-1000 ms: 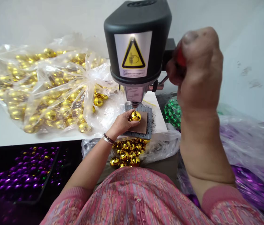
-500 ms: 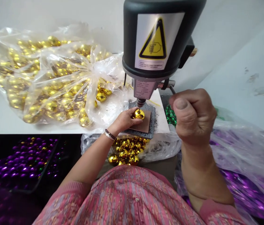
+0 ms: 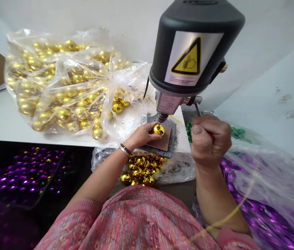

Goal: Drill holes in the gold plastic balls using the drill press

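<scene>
"Left hand (image 3: 142,134): what is its state?"

"Pinching a gold ball (image 3: 159,130), thumb on the near side and fingers on the far side. Dark and silvery bracelets (image 3: 125,149) circle the wrist behind it."

"And what lies about those fingertips?"

"Under the ball is a brown board (image 3: 164,143), set on the drill's gray base (image 3: 173,137). Directly above the fingertips hangs the drill (image 3: 197,57); its bit stands at the ball's top, too small to tell whether it enters."

"Right hand (image 3: 211,142)?"

"Curled into a fist around the red grip of the lever (image 3: 198,109), whose metal rod rises from the knuckles to the drill's side."

"Objects farther from the hands?"

"Left of the left hand, a clear bag (image 3: 112,78) full of gold balls; below that hand, toward the body, a pile of loose gold balls (image 3: 138,172); right of the right hand, green beads (image 3: 238,133)."
</scene>
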Demonstrator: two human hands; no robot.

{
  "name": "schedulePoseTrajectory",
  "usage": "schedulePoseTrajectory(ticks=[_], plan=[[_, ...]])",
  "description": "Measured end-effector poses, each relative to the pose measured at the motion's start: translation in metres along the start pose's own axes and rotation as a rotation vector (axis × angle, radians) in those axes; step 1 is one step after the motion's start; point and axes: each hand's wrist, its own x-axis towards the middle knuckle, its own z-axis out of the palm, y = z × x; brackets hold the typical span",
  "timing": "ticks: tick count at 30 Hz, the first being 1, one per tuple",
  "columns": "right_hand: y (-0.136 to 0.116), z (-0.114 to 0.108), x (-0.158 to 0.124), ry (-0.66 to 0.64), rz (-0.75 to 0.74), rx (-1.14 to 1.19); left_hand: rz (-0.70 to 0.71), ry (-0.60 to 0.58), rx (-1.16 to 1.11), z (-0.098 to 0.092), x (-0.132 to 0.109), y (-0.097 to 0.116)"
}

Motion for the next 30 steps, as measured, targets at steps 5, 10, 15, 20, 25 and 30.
schedulePoseTrajectory(ticks=[5,10,15,20,25,30], plan=[[0.008,0.004,-0.011,0.034,-0.029,0.006,0.014,-0.004,-0.024,0.0,0.0,-0.001],[0.01,0.01,-0.021,0.069,-0.026,0.042,0.04,-0.033,-0.065,0.0,0.002,-0.005],[-0.004,0.011,0.016,0.155,0.092,0.048,0.001,-0.002,-0.06,0.002,-0.002,-0.005],[-0.015,0.016,0.068,0.263,0.39,0.129,0.056,0.032,-0.04,0.005,-0.013,-0.011],[-0.018,0.021,0.076,0.328,0.487,0.175,0.128,0.01,-0.063,-0.004,-0.037,-0.019],[-0.025,0.024,0.072,0.356,0.511,0.152,0.129,-0.102,0.003,-0.03,-0.068,-0.024]])
